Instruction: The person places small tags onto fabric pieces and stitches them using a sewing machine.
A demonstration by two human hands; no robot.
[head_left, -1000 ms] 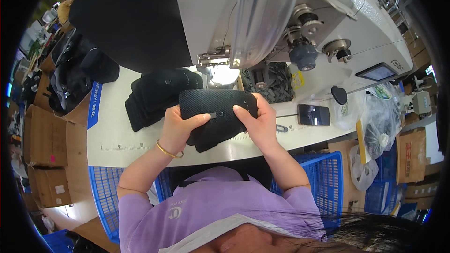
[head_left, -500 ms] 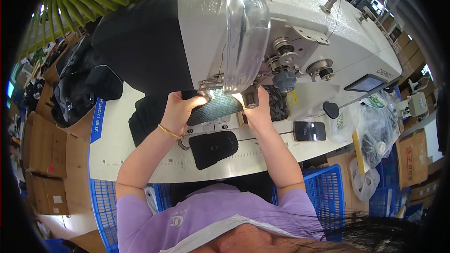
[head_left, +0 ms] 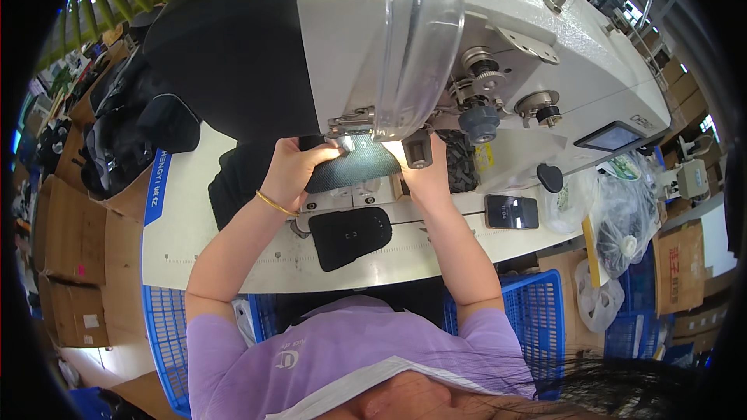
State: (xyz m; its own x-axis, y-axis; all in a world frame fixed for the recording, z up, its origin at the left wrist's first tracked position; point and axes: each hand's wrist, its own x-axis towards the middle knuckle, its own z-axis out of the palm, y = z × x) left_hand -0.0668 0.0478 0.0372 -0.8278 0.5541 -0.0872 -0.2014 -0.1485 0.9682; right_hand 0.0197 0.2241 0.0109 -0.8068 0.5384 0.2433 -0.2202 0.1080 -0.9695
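Note:
Under the needle area of a white sewing machine (head_left: 338,38), a dark grey-green textured fabric piece (head_left: 354,171) lies lit by the lamp. My left hand (head_left: 289,172) pinches its left edge, thumb on top near the presser foot (head_left: 342,142). The fabric's right edge is in my right hand (head_left: 426,179), whose fingers are partly hidden behind a dark machine part (head_left: 418,151). Close below the hands, a black rounded fabric piece (head_left: 352,238) with small holes rests on the table. Dark folded cloth (head_left: 233,182) lies beside my left wrist.
A phone (head_left: 511,211) lies on the table (head_left: 226,260) at right, near plastic bags (head_left: 615,225). Small black pieces (head_left: 461,167) fill a tray behind my right hand. Blue baskets (head_left: 537,319) stand below the table edge. Cardboard boxes (head_left: 74,241) are at left.
The whole view has shifted slightly, with the table and black piece appearing a little higher. Both hands keep their hold on the fabric, with little visible movement.

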